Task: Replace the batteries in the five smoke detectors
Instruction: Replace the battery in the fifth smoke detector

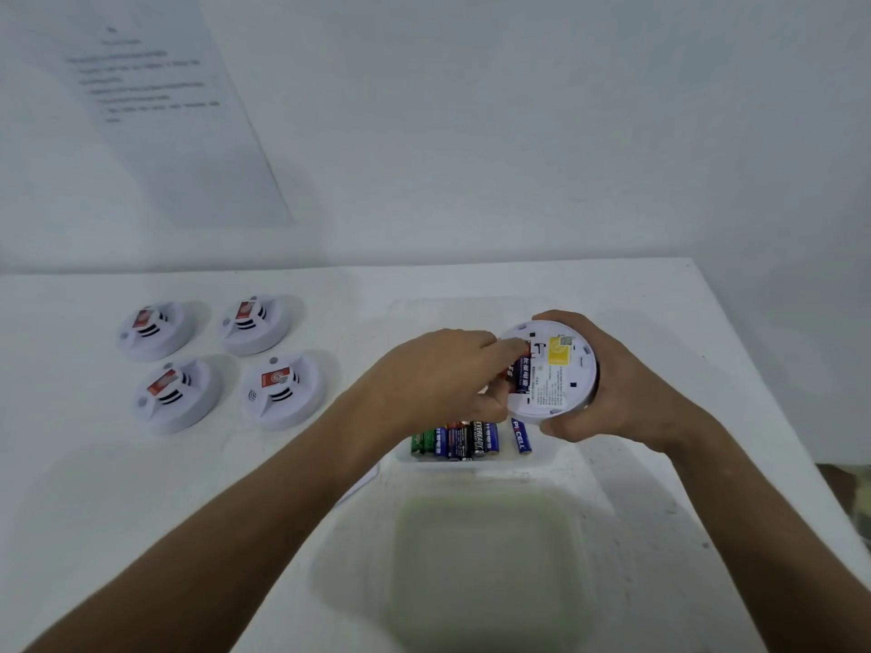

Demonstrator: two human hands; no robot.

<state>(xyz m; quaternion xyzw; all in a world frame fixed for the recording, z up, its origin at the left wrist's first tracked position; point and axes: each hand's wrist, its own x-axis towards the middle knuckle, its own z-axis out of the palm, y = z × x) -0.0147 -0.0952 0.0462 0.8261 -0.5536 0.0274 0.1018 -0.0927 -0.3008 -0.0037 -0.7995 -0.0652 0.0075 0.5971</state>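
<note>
A white smoke detector (554,369) is held right of centre in the frame, its back plate with a yellow label turned up toward the camera, above a clear container (542,457) of loose batteries (459,439). The right hand (612,384) wraps around its rim from the right side, and the fingertips of the left hand (438,379) pinch a dark battery (522,372) sitting at the detector's battery slot. A second clear tub (485,558), blurred and greenish inside, lies in the lower centre, nearer the camera. At the left of the frame four more smoke detectors (214,365) rest face up in a two-by-two block, well apart from the hands. All of it sits on a white worktop (141,487) whose right edge runs diagonally down the frame. Behind it rises a plain white wall (518,134) with a printed sheet (155,101) fixed at upper left, its text too blurred to read.
</note>
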